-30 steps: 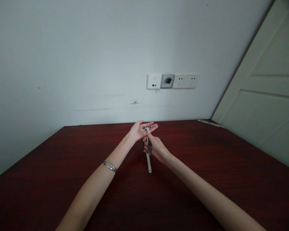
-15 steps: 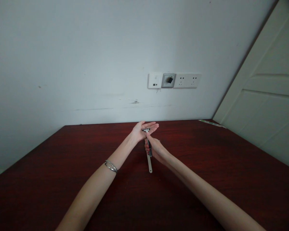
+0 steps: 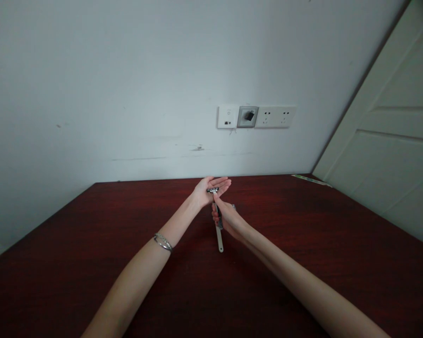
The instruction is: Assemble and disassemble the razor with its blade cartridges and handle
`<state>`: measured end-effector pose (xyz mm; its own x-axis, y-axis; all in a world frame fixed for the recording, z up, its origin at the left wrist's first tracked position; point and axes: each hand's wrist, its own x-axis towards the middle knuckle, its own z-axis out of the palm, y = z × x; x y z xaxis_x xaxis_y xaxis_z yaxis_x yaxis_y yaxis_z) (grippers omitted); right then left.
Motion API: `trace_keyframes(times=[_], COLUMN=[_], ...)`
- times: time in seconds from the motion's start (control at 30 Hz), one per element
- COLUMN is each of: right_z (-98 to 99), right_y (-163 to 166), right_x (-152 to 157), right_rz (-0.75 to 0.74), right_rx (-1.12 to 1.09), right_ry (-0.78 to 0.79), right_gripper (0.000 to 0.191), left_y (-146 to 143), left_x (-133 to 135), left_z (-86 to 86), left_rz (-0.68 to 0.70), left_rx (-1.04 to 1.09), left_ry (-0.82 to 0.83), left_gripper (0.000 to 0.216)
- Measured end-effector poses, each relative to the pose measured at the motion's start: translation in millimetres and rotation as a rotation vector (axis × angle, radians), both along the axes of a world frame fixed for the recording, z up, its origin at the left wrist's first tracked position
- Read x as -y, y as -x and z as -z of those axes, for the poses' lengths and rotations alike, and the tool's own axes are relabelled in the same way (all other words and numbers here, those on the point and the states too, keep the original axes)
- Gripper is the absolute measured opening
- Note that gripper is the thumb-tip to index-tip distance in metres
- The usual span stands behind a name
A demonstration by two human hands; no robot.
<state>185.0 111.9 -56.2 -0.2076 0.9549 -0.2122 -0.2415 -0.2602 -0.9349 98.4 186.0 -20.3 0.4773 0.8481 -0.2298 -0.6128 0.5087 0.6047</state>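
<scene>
My right hand [image 3: 229,216] is wrapped round the dark handle of a razor [image 3: 213,190]. The razor's silver and black head points away from me, over the palm of my left hand [image 3: 205,191]. That hand lies palm up with its fingers stretched out, holding nothing; whether the razor head touches the palm I cannot tell. A pale flat strip with a hole in its end [image 3: 219,240] lies on the table below my right hand, its far part hidden. Just past my right wrist a small bit of a greyish object [image 3: 233,206] peeks out, mostly covered.
The dark red wooden table [image 3: 144,291] ends at a white wall with sockets and a switch plate [image 3: 256,117]. A thin printed strip [image 3: 312,180] lies at the table's back right edge, beside a white panelled door [image 3: 398,141].
Both hands and the razor hold nearly the same place; the razor head has shifted very slightly left. The view has tilted a little.
</scene>
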Motion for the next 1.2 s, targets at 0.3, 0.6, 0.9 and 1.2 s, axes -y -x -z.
trace_keyframes(times=[0.3,0.6,0.9,1.2], right_z=[6.8,-3.2,-1.2,1.9], right_y=[-1,-3,-8,-10], right_x=[-3,-1,-4,-7], right_rz=[0.017,0.008,0.017,0.062], right_rx=[0.008,0.059,0.24,0.322], right_ry=[-0.036,-0.077,-0.315,-0.418], right_gripper=[0.047,0.049,0.051,0.051], left_y=[-2,10,65,64], left_x=[4,-7,-24,-18], left_z=[-1.6,0.6,-7.0,-13.2], left_rz=[-0.055,0.035,0.361,0.404], left_rx=[-0.013,-0.128,-0.561,-0.585], left_ry=[0.006,-0.136,-0.474,-0.595], left_gripper=[0.036,0.037,0.023,0.021])
